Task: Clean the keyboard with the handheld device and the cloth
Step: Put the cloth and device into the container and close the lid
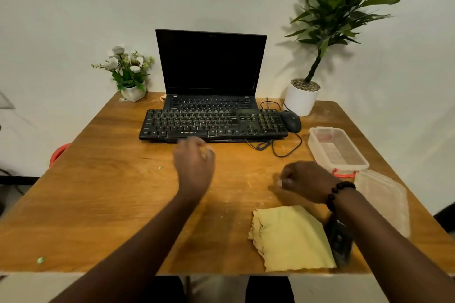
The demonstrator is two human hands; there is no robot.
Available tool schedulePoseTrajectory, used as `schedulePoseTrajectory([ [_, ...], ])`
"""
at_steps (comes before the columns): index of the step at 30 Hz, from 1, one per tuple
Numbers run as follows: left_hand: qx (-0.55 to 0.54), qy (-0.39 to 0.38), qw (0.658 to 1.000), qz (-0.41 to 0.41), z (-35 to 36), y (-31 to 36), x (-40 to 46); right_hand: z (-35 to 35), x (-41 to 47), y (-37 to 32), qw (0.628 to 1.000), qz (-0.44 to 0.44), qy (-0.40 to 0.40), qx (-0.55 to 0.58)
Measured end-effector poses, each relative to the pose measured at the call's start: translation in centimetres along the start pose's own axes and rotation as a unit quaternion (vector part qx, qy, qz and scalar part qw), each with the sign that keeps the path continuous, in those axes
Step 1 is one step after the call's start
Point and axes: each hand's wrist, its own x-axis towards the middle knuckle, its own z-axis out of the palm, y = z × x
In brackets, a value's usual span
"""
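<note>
My left hand hangs over the surface just in front of the keyboard, blurred, its fingers loosely curled with nothing plainly in its grip. My right hand sits lower and to the right, fingers curled in toward the palm; whether anything is inside that grip I cannot tell. A beaded bracelet rings that wrist. The keyboard lies across the far middle of the surface, overlapping the open laptop, with a mouse just beside its right end. The yellow cloth lies flat near the front edge, under my right forearm, and the black device lies touching its right side. A clear box and its lid sit to the right.
</note>
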Motion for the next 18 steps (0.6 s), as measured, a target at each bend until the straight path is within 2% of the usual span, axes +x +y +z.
schedulePoseTrajectory([
  [3, -0.023, -0.123, 0.991, 0.042, 2.2, 1.8, -5.1, 1.3, -2.5, -0.6, 0.993, 0.001, -0.068, -0.099],
  [8, 0.026, -0.281, 0.951, 0.126, 3.7, 2.9, -9.8, 2.7, -4.2, -1.6, 0.992, 0.004, -0.044, -0.117],
  [11, -0.002, -0.367, 0.919, 0.148, 2.7, 3.3, -10.5, 2.3, -4.8, -1.4, 0.999, -0.031, -0.017, -0.019],
  [14, -0.134, -0.447, 0.88, 0.091, 0.5, 3.5, -9.7, 1.1, -6.0, -1.0, 0.989, -0.077, -0.017, 0.124],
  [18, -0.288, -0.464, 0.838, 0.0, -1.9, 3.3, -8.0, 0.2, -7.8, -1.1, 0.948, -0.109, -0.021, 0.297],
])
